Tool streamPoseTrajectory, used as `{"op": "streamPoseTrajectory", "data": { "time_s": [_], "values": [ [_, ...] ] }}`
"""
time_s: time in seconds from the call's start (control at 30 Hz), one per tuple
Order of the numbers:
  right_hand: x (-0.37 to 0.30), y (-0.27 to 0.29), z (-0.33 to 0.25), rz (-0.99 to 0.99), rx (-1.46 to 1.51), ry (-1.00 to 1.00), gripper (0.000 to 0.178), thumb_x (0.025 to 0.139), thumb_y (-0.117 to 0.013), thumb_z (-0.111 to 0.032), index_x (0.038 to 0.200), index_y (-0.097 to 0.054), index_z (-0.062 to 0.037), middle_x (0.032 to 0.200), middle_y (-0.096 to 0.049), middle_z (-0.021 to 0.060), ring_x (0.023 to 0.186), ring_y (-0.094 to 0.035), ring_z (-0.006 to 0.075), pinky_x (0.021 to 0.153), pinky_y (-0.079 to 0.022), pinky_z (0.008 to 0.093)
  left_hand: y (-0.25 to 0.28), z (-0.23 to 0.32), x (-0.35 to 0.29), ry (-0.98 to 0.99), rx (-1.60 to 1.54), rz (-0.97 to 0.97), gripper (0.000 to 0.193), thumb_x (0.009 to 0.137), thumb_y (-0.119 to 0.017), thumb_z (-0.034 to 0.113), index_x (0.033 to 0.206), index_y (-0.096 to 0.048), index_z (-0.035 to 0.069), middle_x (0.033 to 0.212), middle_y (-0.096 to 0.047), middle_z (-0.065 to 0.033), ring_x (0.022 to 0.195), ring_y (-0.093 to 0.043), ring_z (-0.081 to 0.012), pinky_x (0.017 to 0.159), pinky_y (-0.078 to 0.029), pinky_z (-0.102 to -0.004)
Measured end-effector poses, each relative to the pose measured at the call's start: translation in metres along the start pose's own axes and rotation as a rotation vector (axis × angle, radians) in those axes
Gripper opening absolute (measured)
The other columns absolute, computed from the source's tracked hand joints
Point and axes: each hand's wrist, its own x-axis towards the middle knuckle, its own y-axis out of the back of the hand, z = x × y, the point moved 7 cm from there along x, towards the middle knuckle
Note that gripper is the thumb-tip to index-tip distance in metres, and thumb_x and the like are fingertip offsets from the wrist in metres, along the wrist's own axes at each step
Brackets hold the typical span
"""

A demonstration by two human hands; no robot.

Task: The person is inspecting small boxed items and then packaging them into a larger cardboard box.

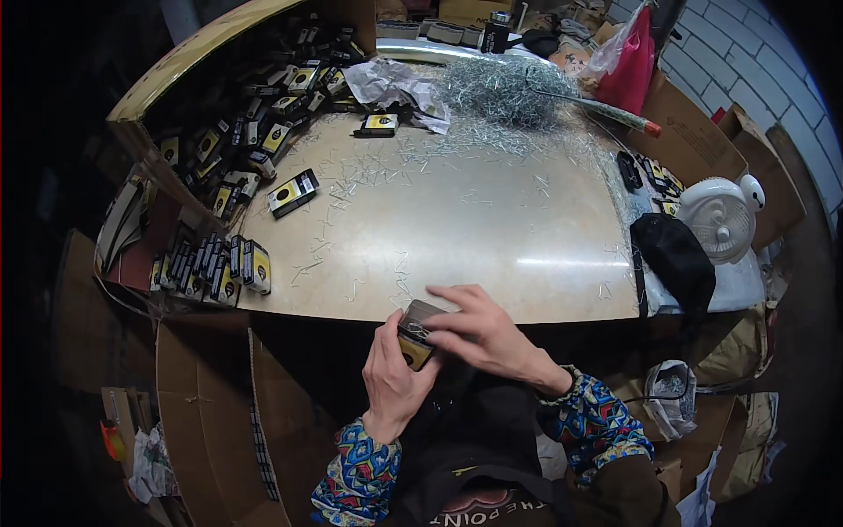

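Just off the table's front edge, my left hand (392, 384) is wrapped round a small black and yellow box (414, 350). A grey tray-like part (421, 310) shows at the box's upper end, with a few thin silvery metal pins on it. My right hand (483, 329) reaches over that end from the right, its fingers spread apart and the lower fingertips close to the pins. Whether those fingertips touch the pins, I cannot tell. Loose silvery pins (402, 277) lie on the table just beyond my hands.
A heap of pins (509, 92) lies at the back of the table (439, 220). Many similar boxes (277, 136) fill an open carton at the left, with a stacked row (211, 263) nearer. Another box (293, 193) lies alone. A white fan (722, 220) and black pouch (674, 259) are at the right.
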Motion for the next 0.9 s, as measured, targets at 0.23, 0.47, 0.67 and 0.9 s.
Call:
{"op": "streamPoseTrajectory", "data": {
  "time_s": [0.23,0.47,0.67,0.9],
  "values": [
    [-0.001,0.006,0.021,0.086,0.267,-0.292,0.024,0.09,-0.067,-0.016,0.109,-0.067,-0.001,0.125,-0.06,0.0196,0.11,-0.06,0.0329,0.092,-0.051,0.038,0.0,-0.012,0.0,0.088,-0.056,-0.038,0.076,0.069,-0.078,0.008,0.135,-0.04,-0.001,0.117,-0.059,-0.0238,0.103,-0.063,-0.0401,0.085,-0.053,-0.0415],
    [0.003,0.005,0.006,0.107,0.094,-0.044,0.024,0.088,-0.069,-0.012,0.107,-0.068,0.001,0.121,-0.064,0.0192,0.095,-0.067,0.0285,0.074,-0.056,0.0309,-0.005,-0.008,0.003,0.081,-0.096,-0.033,0.082,0.073,-0.08,0.016,0.139,-0.034,-0.003,0.121,-0.056,-0.0269,0.105,-0.061,-0.0433,0.081,-0.054,-0.0442],
    [-0.006,-0.004,0.003,0.152,-0.001,-0.04,0.023,0.086,-0.07,-0.008,0.107,-0.067,0.0014,0.102,-0.069,0.0173,0.089,-0.07,0.0232,0.077,-0.056,0.0298,-0.006,-0.005,0.003,0.035,-0.104,0.049,0.07,0.075,-0.079,0.014,0.133,-0.041,0.002,0.116,-0.059,-0.0242,0.1,-0.063,-0.0418,0.08,-0.053,-0.0425],
    [-0.015,-0.016,0.013,0.247,0.236,-0.211,0.03,0.084,-0.069,-0.005,0.113,-0.065,0.0016,0.106,-0.068,0.02,0.096,-0.069,0.0318,0.081,-0.056,0.0313,-0.008,-0.005,0.002,0.047,0.054,0.034,0.072,0.075,-0.077,0.015,0.134,-0.036,0.004,0.107,-0.062,-0.0225,0.093,-0.064,-0.0415,0.076,-0.052,-0.0437]
  ]
}}
